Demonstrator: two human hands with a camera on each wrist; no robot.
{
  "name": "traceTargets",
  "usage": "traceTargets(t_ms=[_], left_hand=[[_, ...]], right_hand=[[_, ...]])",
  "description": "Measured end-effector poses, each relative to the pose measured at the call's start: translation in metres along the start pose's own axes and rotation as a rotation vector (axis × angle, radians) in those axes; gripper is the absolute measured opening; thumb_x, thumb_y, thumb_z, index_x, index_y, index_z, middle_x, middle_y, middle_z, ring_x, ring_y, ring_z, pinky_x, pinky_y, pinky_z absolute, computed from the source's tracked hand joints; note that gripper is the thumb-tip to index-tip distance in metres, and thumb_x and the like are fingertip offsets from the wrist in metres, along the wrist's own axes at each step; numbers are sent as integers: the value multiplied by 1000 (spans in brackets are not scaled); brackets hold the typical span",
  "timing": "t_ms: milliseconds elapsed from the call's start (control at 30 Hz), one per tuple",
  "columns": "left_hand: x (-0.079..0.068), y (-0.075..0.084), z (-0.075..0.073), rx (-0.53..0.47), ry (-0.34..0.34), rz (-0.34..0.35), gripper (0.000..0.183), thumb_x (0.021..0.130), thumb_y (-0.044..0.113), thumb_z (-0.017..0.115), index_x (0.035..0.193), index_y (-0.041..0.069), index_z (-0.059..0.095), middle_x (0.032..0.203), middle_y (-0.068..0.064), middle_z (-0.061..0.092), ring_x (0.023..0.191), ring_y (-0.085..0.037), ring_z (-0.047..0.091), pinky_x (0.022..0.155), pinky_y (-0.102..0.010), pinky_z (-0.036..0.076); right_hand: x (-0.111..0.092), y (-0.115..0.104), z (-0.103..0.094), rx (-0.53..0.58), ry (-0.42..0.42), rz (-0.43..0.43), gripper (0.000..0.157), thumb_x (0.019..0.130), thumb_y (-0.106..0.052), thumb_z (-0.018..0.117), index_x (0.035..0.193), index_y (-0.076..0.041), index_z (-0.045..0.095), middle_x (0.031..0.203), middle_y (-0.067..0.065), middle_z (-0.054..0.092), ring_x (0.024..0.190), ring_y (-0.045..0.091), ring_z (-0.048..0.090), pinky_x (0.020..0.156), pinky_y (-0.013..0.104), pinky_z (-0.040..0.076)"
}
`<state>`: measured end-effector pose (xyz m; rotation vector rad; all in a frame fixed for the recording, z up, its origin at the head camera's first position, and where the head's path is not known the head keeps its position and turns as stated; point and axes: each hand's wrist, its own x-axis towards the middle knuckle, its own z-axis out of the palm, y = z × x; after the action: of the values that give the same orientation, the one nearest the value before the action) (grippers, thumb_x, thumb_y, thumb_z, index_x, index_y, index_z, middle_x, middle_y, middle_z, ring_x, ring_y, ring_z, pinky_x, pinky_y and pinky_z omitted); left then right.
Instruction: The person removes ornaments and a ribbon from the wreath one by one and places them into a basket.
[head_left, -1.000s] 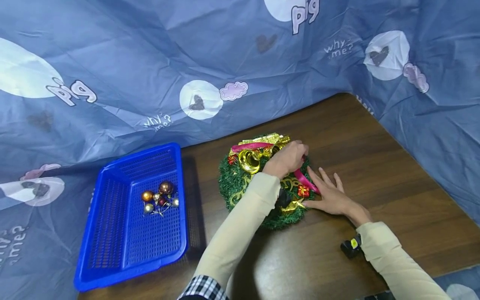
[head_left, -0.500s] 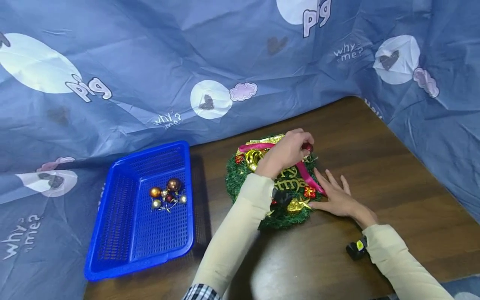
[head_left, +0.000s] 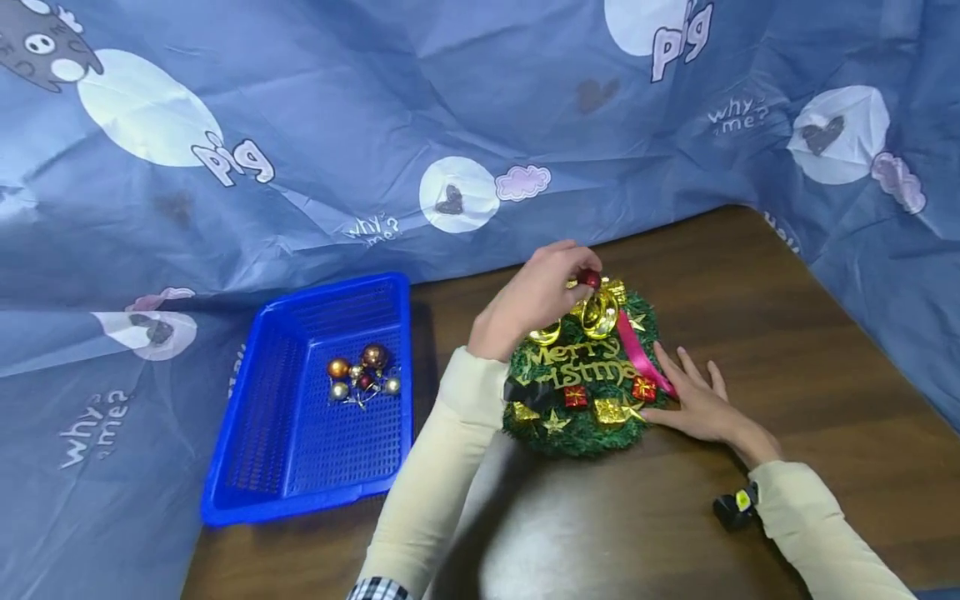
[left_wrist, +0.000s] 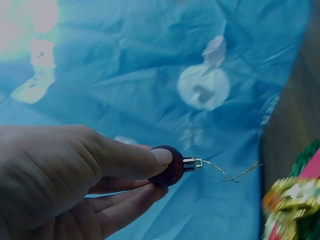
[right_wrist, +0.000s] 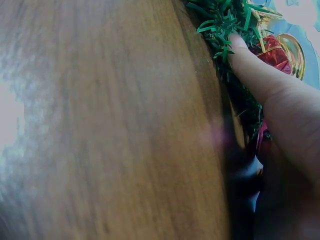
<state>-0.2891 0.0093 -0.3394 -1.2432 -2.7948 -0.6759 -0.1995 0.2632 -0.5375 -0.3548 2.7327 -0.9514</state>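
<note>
A dark red bauble (head_left: 588,278) is pinched between the thumb and fingers of my left hand (head_left: 531,293), above the far side of a green Christmas wreath (head_left: 581,443). Its silver cap and thin gold hanging string (left_wrist: 220,172) show in the left wrist view, pointing away from the fingers. The wreath lies on the table and carries gold bells (head_left: 600,315), gold "Merry Christmas" lettering (head_left: 577,354), a pink ribbon (head_left: 639,354) and small red gift boxes (head_left: 643,387). With fingers spread, my right hand (head_left: 701,407) rests at the wreath's right edge, thumb touching the greenery.
A blue plastic basket (head_left: 251,400) stands left of the wreath. Inside it is a small cluster of baubles (head_left: 365,381) in copper, orange, gold and dark red. Behind the wooden table (head_left: 787,350) hangs a blue printed cloth (head_left: 322,108).
My left hand has lifted from the wreath's upper right and moved left with the red bauble, uncovering the lettering. The right hand stays at the edge. The head view has shifted left.
</note>
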Motion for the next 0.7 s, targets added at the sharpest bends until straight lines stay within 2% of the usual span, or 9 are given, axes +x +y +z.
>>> traceTargets(t_ms=[200,367,533,700], left_hand=[[-45,-28,-30,-85,101,-127,28,89,9,66,116,4,64,113,-8,62,102,-18,64,90,-22,51],[-82,-54,-49,-112,190,-225,28,88,8,67,116,4,64,114,-10,62,104,-22,64,91,-27,52],[-116,-79,-61,-120,271,-311,25,88,8,68,112,3,66,107,-10,63,99,-22,65,90,-31,53],[-143,-97,-66,-112,327,-382,22,88,8,67,109,5,68,104,-9,64,98,-23,65,90,-34,52]], right_hand=[[1,-2,1,-7,-3,-14,104,87,-50,63,153,-19,-10,159,20,8,145,42,-8,107,64,-20],[-1,-1,1,-5,-1,-2,104,87,-49,63,153,-20,-12,157,25,9,145,42,-10,107,63,-22],[0,-2,2,1,-9,6,105,87,-49,63,153,-21,-13,155,28,10,145,42,-11,106,63,-23],[2,-7,2,2,-44,8,104,89,-50,61,152,-20,-16,155,29,7,144,42,-14,105,64,-24]])
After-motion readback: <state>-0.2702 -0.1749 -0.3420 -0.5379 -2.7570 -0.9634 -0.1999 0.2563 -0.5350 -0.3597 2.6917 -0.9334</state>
